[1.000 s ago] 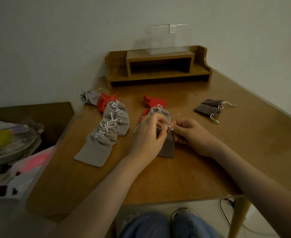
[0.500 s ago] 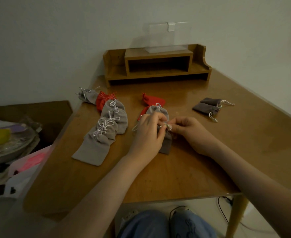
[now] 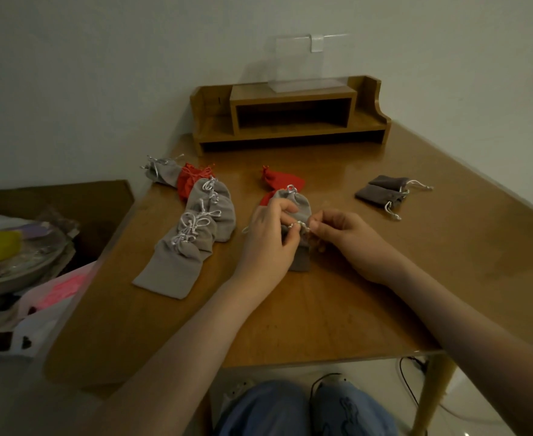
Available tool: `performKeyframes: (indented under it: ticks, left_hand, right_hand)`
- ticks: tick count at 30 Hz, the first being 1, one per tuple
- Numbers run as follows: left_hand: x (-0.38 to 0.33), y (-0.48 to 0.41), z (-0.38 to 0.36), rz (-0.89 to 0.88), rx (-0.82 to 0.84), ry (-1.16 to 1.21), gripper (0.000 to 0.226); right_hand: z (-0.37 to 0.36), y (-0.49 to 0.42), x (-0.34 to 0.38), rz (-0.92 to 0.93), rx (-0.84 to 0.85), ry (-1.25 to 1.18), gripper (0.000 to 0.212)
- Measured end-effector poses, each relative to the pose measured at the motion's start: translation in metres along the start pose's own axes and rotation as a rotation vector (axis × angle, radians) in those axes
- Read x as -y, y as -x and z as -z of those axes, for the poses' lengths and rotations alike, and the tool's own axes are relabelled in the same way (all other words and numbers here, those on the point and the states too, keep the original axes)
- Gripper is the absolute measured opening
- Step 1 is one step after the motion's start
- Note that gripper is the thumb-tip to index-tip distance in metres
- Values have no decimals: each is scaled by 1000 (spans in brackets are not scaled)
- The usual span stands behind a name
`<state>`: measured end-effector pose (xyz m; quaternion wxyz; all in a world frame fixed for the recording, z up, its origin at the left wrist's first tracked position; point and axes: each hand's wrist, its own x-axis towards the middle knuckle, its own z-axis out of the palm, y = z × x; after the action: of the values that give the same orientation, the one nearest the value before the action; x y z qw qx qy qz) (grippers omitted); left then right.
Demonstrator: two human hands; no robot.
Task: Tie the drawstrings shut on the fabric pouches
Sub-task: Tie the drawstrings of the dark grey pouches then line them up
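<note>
Both hands meet over the small grey fabric pouch [image 3: 299,259] lying mid-table — left hand [image 3: 269,237] and right hand [image 3: 350,239] pinching its white drawstring [image 3: 299,226] between fingertips (pouch's length runs toward the person).

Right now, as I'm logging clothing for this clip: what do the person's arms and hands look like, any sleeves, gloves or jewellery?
The left arm and right arm are bare to the frame edge, no sleeve in view. The left hand and right hand wear no gloves. No watch, bracelet or ring shows, though dim light could hide a thin ring.
</note>
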<state>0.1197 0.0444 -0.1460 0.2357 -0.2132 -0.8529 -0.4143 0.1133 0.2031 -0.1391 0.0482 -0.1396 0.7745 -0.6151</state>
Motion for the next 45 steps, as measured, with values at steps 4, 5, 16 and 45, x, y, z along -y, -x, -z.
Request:
performKeyframes:
  ticks: [4, 5, 16, 45]
  left_hand:
    - [0, 2, -1, 9, 34, 43, 18]
    - [0, 2, 0, 3, 32, 36, 16]
    - [-3, 1, -2, -38, -10, -59, 10]
    - [0, 0, -3, 123, -114, -40, 13]
  right_hand:
    - [2, -1, -1, 27, -3, 4, 17]
    - [2, -1, 0, 21, 24, 22, 18]
    - [1, -1, 5, -51, -12, -83, 13]
    - [-4, 4, 4, 217, -100, 203, 9]
